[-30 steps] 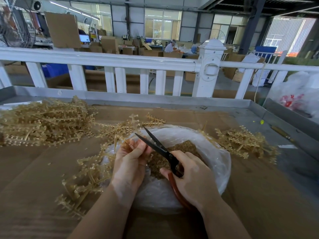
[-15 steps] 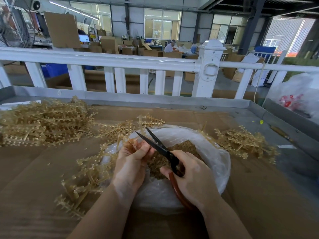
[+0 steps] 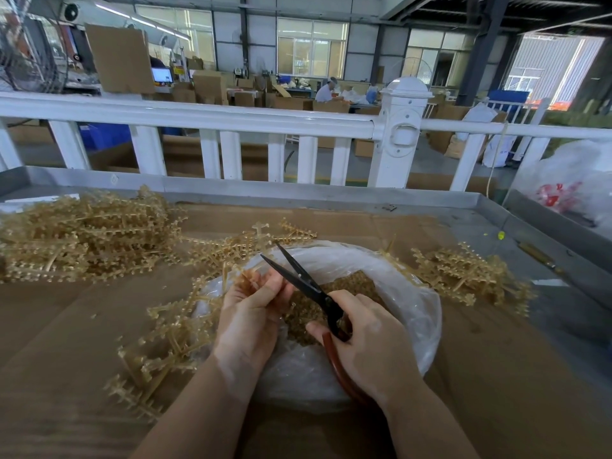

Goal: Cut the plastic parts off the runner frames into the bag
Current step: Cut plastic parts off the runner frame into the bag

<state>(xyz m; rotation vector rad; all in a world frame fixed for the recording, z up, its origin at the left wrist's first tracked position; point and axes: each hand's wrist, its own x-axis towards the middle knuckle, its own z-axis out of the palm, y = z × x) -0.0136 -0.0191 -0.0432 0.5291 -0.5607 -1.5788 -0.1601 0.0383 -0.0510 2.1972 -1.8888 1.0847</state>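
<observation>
From the head camera: a runner frame [image 3: 246, 276] is pinched in the left hand [image 3: 248, 313], fingers curled round its upper end, right over the near-left rim of the bag [image 3: 410, 303]. Scissors [image 3: 304, 283] are gripped in the right hand [image 3: 367, 346] by their reddish handles, blades parted, tips pointing up and away, just beside the left thumb. The clear bag is seen open on the cardboard sheet [image 3: 66, 342], and a heap of cut parts [image 3: 351, 286] is lying inside it. More frames [image 3: 172, 329] are spread to the left of the bag, partly under the left wrist. A big pile of frames [image 3: 86, 236] is stacked at far left, a smaller pile [image 3: 463, 273] to the bag's right. A white railing [image 3: 231, 120] is seen beyond the table.
</observation>
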